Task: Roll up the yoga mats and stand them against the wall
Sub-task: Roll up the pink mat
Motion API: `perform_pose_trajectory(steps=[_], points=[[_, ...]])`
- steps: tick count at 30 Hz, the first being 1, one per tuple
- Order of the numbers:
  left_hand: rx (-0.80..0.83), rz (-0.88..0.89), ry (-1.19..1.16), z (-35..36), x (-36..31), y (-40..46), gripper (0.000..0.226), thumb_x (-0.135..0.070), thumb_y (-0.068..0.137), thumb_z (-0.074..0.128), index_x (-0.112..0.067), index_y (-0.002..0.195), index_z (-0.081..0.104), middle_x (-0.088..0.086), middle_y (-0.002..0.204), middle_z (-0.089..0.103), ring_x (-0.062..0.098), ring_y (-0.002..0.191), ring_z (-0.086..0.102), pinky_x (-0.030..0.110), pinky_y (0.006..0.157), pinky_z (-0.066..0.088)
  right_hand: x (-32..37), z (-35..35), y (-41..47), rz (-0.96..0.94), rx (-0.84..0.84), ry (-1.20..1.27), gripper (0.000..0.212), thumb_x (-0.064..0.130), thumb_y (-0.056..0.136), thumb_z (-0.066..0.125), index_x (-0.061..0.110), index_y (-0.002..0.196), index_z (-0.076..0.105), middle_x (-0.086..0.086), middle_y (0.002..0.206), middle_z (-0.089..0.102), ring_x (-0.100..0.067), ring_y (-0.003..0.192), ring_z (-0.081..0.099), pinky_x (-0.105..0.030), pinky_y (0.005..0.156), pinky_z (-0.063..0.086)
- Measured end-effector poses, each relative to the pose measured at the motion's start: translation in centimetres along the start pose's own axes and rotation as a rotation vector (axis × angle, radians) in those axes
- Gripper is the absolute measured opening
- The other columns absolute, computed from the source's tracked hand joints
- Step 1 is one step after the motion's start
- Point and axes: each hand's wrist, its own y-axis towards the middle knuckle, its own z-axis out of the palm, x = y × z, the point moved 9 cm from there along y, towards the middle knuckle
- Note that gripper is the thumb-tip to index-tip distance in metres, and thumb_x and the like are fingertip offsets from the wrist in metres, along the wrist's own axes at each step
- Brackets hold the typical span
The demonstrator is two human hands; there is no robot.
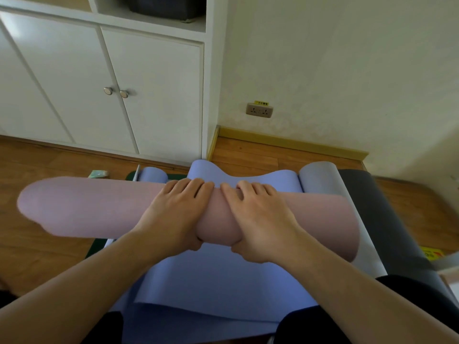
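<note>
A rolled pink yoga mat (87, 207) lies crosswise in front of me, held off the floor. My left hand (173, 214) and my right hand (258, 219) grip it side by side at its middle, fingers over the top and thumbs underneath. Below it a blue yoga mat (211, 281) lies spread flat, its far end curled up. A grey mat (320, 177) and a black mat (372, 209) lie flat to the right, both curled at the far end. A dark green mat edge (130, 175) shows under the blue one.
White cabinet doors (149, 95) stand ahead on the left. A cream wall (335, 70) with a socket (259, 110) and a yellow skirting board stands ahead on the right. Wooden floor (37, 256) surrounds the mats. A small green packet (98, 174) lies near the cabinet.
</note>
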Motion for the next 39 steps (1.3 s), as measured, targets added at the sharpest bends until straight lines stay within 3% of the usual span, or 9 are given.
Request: perform_pose_trajectory(steps=[8, 14, 18, 22, 25, 29, 33, 36, 39], points=[[-0.012, 0.055, 0.110, 0.8, -2.9, -0.7, 0.131, -0.051, 0.043, 0.094, -0.005, 0.153, 0.040, 0.019, 0.146, 0.048, 0.039, 0.135, 0.047, 0.057, 0.117, 0.038, -1.8, 0.6, 0.4, 0.115, 0.125, 0.340, 0.097, 0.063, 0.060, 0.086, 0.038, 0.141, 0.039, 0.009, 0.117, 0.063, -0.019, 0.099, 0.064, -0.039, 0.082, 0.057], [-0.034, 0.100, 0.088, 0.2, -2.8, 0.2, 0.099, -0.039, 0.052, 0.088, -0.014, 0.140, 0.050, 0.006, 0.130, 0.055, 0.030, 0.116, 0.053, 0.048, 0.105, 0.046, -1.3, 0.4, 0.1, 0.100, 0.150, 0.285, 0.102, 0.076, 0.065, 0.082, 0.033, 0.146, 0.036, 0.003, 0.128, 0.058, -0.022, 0.112, 0.061, -0.043, 0.096, 0.054], [-0.055, 0.078, -0.005, 0.1, -1.4, 0.2, 0.104, -0.045, 0.045, 0.090, -0.016, 0.138, 0.052, 0.002, 0.127, 0.059, 0.026, 0.112, 0.059, 0.045, 0.099, 0.051, 0.2, 0.6, -0.6, 0.068, 0.130, 0.014, 0.139, 0.074, 0.062, 0.088, 0.021, 0.163, 0.008, -0.014, 0.149, 0.044, -0.037, 0.135, 0.048, -0.054, 0.115, 0.040], [-0.159, 0.007, -0.067, -0.7, -0.6, -0.2, 0.106, -0.040, 0.044, 0.092, -0.012, 0.138, 0.051, 0.005, 0.133, 0.055, 0.030, 0.120, 0.055, 0.047, 0.104, 0.046, -0.9, 0.7, 0.3, 0.097, 0.063, 0.143, 0.102, 0.067, 0.066, 0.082, 0.029, 0.146, 0.031, -0.003, 0.120, 0.059, -0.029, 0.108, 0.060, -0.046, 0.088, 0.049], [-0.262, -0.275, -0.106, -2.3, 2.0, -1.0, 0.116, -0.046, 0.045, 0.100, -0.005, 0.139, 0.045, 0.013, 0.136, 0.043, 0.035, 0.119, 0.045, 0.051, 0.102, 0.044, -4.0, 0.9, 0.7, 0.243, 0.118, 0.385, 0.096, 0.078, 0.056, 0.078, 0.039, 0.134, 0.037, 0.011, 0.111, 0.060, -0.020, 0.097, 0.063, -0.042, 0.079, 0.054], [-0.307, -0.559, -0.642, -2.1, 5.0, -1.4, 0.112, -0.041, 0.066, 0.098, -0.022, 0.149, 0.025, -0.001, 0.140, 0.033, 0.017, 0.109, 0.056, 0.032, 0.085, 0.054, -6.6, 0.4, 0.4, 0.379, -0.017, 0.754, 0.108, 0.078, 0.045, 0.080, 0.046, 0.139, 0.039, 0.024, 0.113, 0.058, -0.010, 0.102, 0.063, -0.037, 0.084, 0.057], [-0.266, -0.614, -1.267, -1.5, 5.4, 0.9, 0.088, -0.018, 0.082, 0.087, -0.031, 0.146, 0.027, -0.019, 0.126, 0.051, 0.006, 0.117, 0.060, 0.018, 0.081, 0.057, -5.1, 1.2, -0.2, 0.384, -0.146, 1.003, 0.104, 0.068, 0.053, 0.092, 0.055, 0.137, 0.032, 0.030, 0.120, 0.056, -0.002, 0.109, 0.061, -0.025, 0.080, 0.053], [-0.348, -0.647, -1.538, -3.5, 6.9, 1.7, 0.113, -0.051, 0.055, 0.096, -0.028, 0.150, 0.039, -0.014, 0.131, 0.063, 0.013, 0.121, 0.063, 0.041, 0.100, 0.057, -3.7, 2.1, -0.6, 0.368, -0.215, 1.059, 0.106, 0.065, 0.054, 0.093, 0.061, 0.137, 0.027, 0.029, 0.132, 0.054, -0.001, 0.117, 0.060, -0.033, 0.094, 0.057], [-0.506, -0.636, -1.614, -6.9, 8.7, 1.5, 0.111, -0.051, 0.048, 0.102, -0.025, 0.143, 0.050, -0.009, 0.125, 0.070, 0.017, 0.113, 0.070, 0.042, 0.093, 0.060, -2.4, 2.8, -0.9, 0.313, -0.186, 1.111, 0.107, 0.061, 0.053, 0.095, 0.065, 0.135, 0.026, 0.030, 0.131, 0.054, 0.003, 0.117, 0.059, -0.031, 0.097, 0.057]])
